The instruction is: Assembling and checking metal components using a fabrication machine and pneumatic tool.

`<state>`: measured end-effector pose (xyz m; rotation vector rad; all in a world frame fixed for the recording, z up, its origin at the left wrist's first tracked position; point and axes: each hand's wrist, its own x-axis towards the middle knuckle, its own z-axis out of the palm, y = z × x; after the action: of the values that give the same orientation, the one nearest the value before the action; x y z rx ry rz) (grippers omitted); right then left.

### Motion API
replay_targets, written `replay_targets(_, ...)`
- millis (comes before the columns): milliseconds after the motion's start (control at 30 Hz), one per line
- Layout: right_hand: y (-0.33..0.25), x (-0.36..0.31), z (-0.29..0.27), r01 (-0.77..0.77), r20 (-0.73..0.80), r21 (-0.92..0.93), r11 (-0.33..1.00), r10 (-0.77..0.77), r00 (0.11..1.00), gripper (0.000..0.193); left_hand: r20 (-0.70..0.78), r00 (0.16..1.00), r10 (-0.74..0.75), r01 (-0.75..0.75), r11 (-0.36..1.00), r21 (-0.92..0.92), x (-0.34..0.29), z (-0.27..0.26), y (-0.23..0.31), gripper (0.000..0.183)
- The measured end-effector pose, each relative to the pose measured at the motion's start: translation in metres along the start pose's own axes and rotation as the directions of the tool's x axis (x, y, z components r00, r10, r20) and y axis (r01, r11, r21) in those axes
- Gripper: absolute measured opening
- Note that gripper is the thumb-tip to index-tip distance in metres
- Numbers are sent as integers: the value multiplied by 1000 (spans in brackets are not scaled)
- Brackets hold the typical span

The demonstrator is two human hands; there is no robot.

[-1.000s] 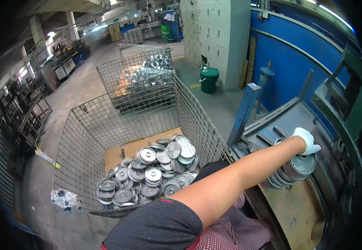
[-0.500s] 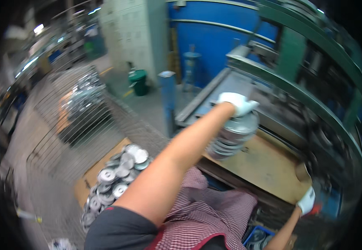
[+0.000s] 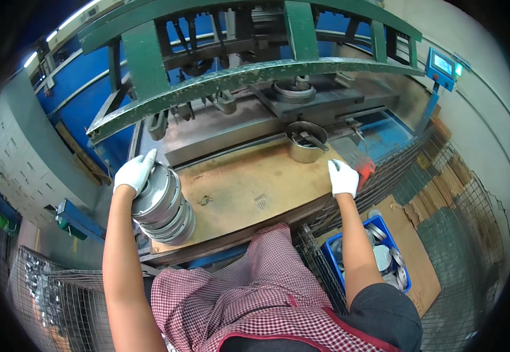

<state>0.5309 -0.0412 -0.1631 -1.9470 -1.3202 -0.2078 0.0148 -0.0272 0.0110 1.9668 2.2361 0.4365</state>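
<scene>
My white-gloved left hand [image 3: 135, 173] grips the left rim of the top piece in a leaning stack of round silver metal lids [image 3: 175, 220]. The stack stands at the left end of a tan board [image 3: 237, 182]; the hand's fingertips are partly hidden by the rim. My right hand [image 3: 343, 178], also gloved in white, is over the board's right end with its fingers curled in. Whether anything lies inside them is hidden. Just right of it is a red object [image 3: 366, 170]. Beyond stands a metal pot [image 3: 305, 142] with a dark tool in it.
A green machine frame [image 3: 249, 76] spans the far side above a metal bed, with a round die [image 3: 293, 91] on it. A blue control panel [image 3: 441, 69] stands at the right. Below my right arm sits a blue crate [image 3: 329, 258] of metal discs, beside wire mesh [image 3: 472, 217].
My view has swung right, bringing the machine and panel into sight. My left hand stays at the top of the lid stack; my right hand remains by the board's right end.
</scene>
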Motion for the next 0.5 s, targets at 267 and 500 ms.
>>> replay_targets(267,-6,2,-25,11,-78,206,979,5,997,32,-4,1000,-6,6,1000,14,2,1,-10,68)
replay_targets(500,108,10,-24,-228,-127,755,615,479,868,62,0,1000,-6,6,1000,-11,0,-2,6,67)
